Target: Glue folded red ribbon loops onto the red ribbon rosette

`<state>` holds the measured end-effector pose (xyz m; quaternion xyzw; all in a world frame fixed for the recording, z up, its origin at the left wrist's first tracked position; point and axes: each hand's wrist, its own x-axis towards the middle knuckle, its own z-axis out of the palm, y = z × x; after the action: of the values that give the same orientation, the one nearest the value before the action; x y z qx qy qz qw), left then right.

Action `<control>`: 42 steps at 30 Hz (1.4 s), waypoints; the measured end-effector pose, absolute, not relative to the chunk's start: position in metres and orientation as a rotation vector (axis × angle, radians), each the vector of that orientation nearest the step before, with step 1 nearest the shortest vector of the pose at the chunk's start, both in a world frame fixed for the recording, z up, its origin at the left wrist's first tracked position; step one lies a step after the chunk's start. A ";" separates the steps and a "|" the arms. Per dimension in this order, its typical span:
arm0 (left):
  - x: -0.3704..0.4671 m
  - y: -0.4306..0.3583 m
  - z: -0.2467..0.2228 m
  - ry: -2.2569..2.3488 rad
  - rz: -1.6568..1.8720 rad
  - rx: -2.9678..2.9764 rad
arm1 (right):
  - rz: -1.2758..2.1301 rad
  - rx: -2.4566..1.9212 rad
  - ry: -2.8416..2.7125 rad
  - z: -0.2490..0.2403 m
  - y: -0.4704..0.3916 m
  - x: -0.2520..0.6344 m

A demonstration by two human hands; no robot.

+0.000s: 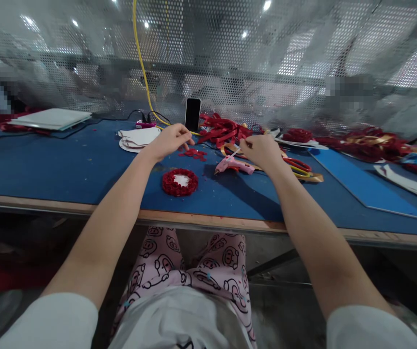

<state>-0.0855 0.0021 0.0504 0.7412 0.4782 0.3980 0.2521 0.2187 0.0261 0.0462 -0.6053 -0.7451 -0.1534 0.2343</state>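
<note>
My left hand (172,140) hovers with loosely bent fingers, apart from each other, just above some small red ribbon pieces (194,154); nothing shows in it. A pink glue gun (234,165) lies on the blue tabletop, its nozzle toward the left. From its back a whitish glue stick (235,152) slants up to the fingertips of my right hand (261,151), which are pinched at its end. Nearer to me sits a round rosette (170,183) of gathered dark red ribbon, with a white middle.
Behind lie heaped red ribbon (223,130) and an upright phone (193,114). White cut sheets (137,138) are at the left, scissors (297,166) beside my right wrist, a blue board (368,186) farther right. A yellow cable (141,60) hangs before the perforated metal screen (208,53).
</note>
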 end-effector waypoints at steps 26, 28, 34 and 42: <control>-0.094 0.013 0.035 1.292 0.377 2.276 | 0.263 -1.443 -2.532 0.042 0.031 0.232; -0.091 0.007 0.038 1.109 0.248 2.253 | 0.230 -1.424 -2.456 0.042 0.029 0.229; -0.095 0.007 0.037 1.090 0.051 2.355 | 0.021 -1.402 -2.250 0.036 0.033 0.228; -0.090 0.003 0.038 1.446 0.236 2.416 | -0.236 -1.668 -1.875 0.038 0.030 0.220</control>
<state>-0.0905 0.0031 0.0378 0.8445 0.5053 0.0824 0.1572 0.2202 0.0304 0.0379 -0.6302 -0.7082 -0.0893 0.3055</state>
